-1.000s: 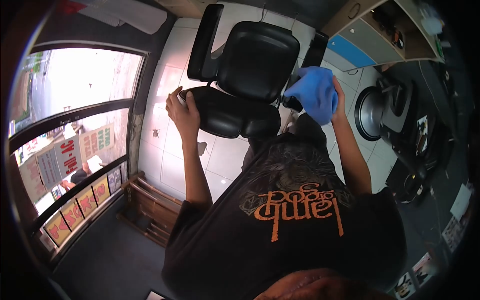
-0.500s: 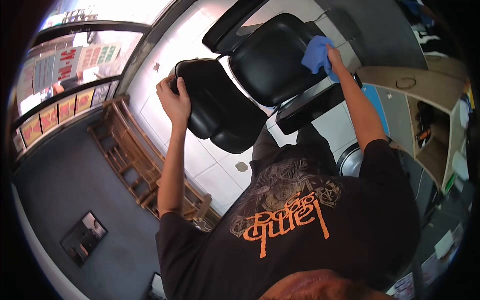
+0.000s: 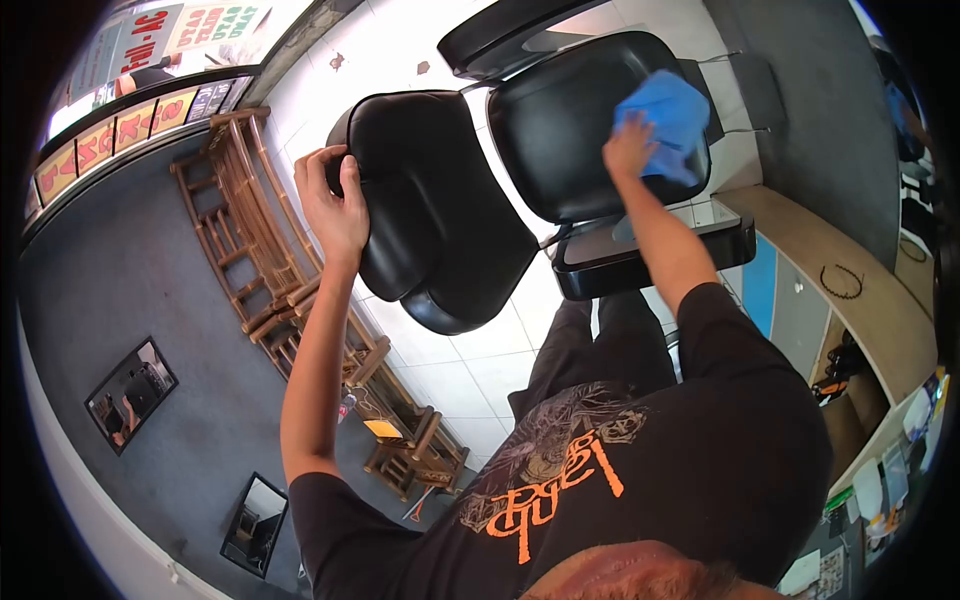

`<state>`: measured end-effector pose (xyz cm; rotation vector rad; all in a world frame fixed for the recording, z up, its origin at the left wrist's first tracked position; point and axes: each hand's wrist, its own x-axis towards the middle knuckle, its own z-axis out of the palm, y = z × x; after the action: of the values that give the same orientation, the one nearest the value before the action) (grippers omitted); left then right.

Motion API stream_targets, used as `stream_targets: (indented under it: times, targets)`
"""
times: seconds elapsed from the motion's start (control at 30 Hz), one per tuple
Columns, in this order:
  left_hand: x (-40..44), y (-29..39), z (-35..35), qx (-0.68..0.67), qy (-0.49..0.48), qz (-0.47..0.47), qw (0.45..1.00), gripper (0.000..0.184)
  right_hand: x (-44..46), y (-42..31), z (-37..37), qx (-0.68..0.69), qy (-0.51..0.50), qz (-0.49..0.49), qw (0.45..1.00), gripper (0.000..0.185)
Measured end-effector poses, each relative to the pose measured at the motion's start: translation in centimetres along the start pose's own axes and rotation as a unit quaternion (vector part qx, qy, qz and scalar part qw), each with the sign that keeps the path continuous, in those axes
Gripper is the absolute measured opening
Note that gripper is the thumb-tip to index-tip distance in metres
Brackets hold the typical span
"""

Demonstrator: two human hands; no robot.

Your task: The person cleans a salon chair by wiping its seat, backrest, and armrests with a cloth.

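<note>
Far left, two small framed mirrors (image 3: pixel 131 394) hang on the grey wall (image 3: pixel 75 300), well apart from the left grip. Bamboo bench (image 3: pixel 240 215) along the wall, just left of and below that grip. Left grip (image 3: pixel 337 218) clamped on the outer edge of the black backrest (image 3: pixel 430 205): fingers over the edge, thumb against the near face. Backrest extends to the right of this grip; black seat (image 3: pixel 560 140) of the same chair beyond it. Pale tiled floor (image 3: pixel 420 372) below both. Right grip (image 3: pixel 630 150) over the seat, fingers slightly apart and touching the blue cloth (image 3: pixel 675 115); cannot tell if they pinch it. Cloth lies on the seat, mostly to the right of this grip, crumpled. Black armrest (image 3: pixel 690 255) below the right grip, forearm passing over it. Farther right, wooden counter (image 3: pixel 800 240) bearing a thin dark ring (image 3: pixel 842 281), blue panel (image 3: pixel 760 285) beneath.
</note>
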<state>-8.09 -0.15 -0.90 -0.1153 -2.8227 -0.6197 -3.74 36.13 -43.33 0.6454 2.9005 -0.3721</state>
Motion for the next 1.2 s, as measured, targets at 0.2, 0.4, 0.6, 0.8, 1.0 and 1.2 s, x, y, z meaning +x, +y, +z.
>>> stream_targets:
  times: [0.2, 0.4, 0.6, 0.8, 1.0, 1.2]
  targets:
    - [0.1, 0.2, -0.3, 0.012, -0.016, -0.011, 1.000, 0.021, -8.1, -9.5, -0.1, 0.037, -0.081, -0.249, 0.964, 0.073]
    - [0.2, 0.4, -0.1, 0.009, -0.014, -0.005, 1.000, 0.019, -1.5, -2.4, -2.8, -0.022, -0.125, -0.562, 0.817, 0.068]
    - [0.3, 0.4, -0.3, 0.019, -0.015, 0.004, 1.000, 0.020, 0.3, 6.2, -6.2, 0.061, -0.110, -0.452, 0.883, 0.039]
    - [0.3, 0.5, -0.3, 0.005, -0.018, -0.018, 1.000, 0.020, 7.6, 11.2, -7.6, 0.602, -0.118, 0.286, 0.736, 0.030]
    - [0.3, 0.2, -0.1, -0.006, -0.015, -0.019, 1.000, 0.018, 19.6, 6.6, -14.9, 0.693, -0.024, 0.187, 0.696, 0.047]
    - [0.3, 0.0, -0.2, 0.008, -0.020, -0.018, 1.000, 0.018, 21.0, -3.8, -2.0, 0.165, -0.056, -0.100, 0.980, 0.060]
